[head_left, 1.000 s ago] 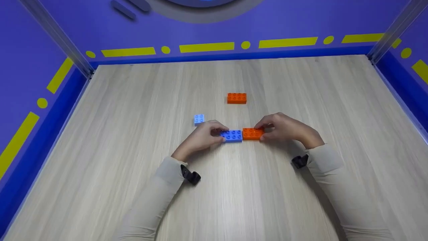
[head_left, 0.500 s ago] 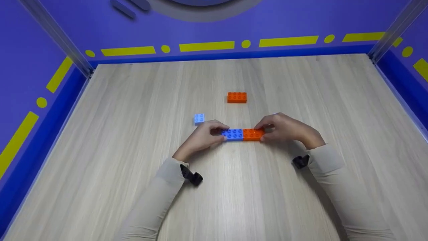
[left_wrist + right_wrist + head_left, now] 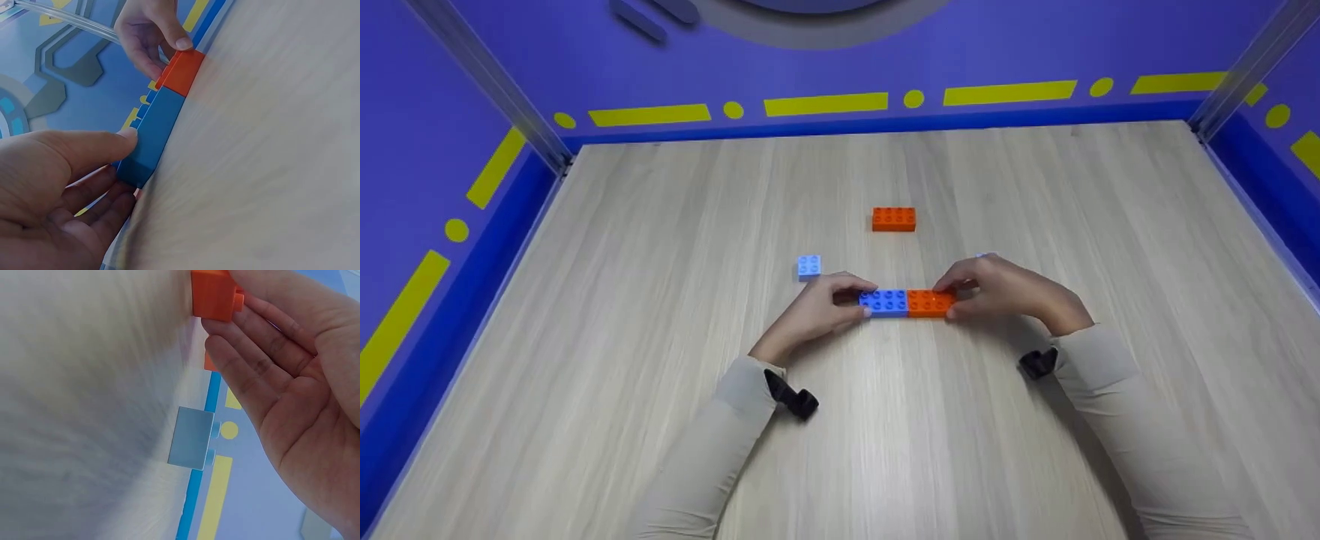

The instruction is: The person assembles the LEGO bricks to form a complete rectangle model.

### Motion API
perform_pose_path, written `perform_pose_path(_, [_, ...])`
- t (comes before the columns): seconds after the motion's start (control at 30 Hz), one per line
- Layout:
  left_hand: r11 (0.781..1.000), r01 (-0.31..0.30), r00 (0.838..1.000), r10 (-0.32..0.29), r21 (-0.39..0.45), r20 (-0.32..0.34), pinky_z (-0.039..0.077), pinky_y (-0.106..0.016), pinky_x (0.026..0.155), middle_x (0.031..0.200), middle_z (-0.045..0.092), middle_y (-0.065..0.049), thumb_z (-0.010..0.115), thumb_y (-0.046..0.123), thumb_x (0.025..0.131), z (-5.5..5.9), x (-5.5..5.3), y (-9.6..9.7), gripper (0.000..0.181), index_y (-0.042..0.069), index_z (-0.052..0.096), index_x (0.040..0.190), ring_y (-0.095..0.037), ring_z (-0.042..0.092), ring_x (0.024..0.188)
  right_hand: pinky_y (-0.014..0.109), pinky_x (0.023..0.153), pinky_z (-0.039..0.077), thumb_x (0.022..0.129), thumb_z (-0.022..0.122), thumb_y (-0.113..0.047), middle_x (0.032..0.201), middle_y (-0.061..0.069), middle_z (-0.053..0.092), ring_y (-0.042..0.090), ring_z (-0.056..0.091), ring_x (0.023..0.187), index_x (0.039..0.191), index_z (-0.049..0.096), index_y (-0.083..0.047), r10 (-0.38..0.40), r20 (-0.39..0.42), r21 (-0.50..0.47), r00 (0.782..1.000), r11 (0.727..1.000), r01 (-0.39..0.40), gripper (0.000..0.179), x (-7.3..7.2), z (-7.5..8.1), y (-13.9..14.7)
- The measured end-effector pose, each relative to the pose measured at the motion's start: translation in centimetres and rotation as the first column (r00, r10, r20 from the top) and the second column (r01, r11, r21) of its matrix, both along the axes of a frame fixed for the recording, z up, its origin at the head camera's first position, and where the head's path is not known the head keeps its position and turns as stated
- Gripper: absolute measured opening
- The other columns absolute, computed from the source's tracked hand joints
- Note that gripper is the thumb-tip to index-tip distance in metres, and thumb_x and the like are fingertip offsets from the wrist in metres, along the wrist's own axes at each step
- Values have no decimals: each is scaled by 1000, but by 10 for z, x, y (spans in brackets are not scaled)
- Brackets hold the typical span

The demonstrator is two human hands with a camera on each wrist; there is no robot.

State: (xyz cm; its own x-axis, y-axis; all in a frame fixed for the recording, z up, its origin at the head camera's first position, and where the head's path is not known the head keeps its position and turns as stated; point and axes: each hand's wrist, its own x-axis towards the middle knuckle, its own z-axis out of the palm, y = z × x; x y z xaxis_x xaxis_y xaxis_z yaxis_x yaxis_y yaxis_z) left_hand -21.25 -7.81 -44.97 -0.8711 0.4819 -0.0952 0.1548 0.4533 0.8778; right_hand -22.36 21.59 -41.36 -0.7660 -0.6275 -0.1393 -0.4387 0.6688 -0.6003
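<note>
On the bench [image 3: 885,435], left hand [image 3: 817,306] pinches blue brick [image 3: 888,301], right hand [image 3: 1006,292] pinches orange brick [image 3: 927,301]; ends touch, long axes aligned left-to-right.

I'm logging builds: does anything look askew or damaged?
Nothing stands out. The blue brick, pinched by the left hand, meets the front orange brick in the right hand end to end, studs up. The rear orange brick lies flat too, and no damage shows.

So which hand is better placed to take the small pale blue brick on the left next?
Probably the left hand: the pale blue brick lies right by its knuckles. The right hand, pinching an orange brick, is farther away. The left must first release its darker blue brick.
</note>
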Motion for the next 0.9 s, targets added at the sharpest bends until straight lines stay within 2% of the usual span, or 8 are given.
perform_pose_path(0.7, [1000,2,1000,-2,-16,-10,35,-35,111,125,63,-1,69,15,87,0,1,0,33,18,67,120,-17,53,123,41,88,53,78,79,-13,108,6,71,21,64,99,108,71,-7,6,-24,0,1000,1000,-6,32,0,0,-2])
perform_pose_path(0.9, [1000,4,1000,-5,-13,-21,37,-34,109,124,63,-3,68,12,87,0,2,1,33,14,67,121,-17,54,121,40,89,52,78,79,-14,107,3,71,20,64,99,108,72,-9,-2,-11,-5,1000,1000,2,32,1,0,-1])
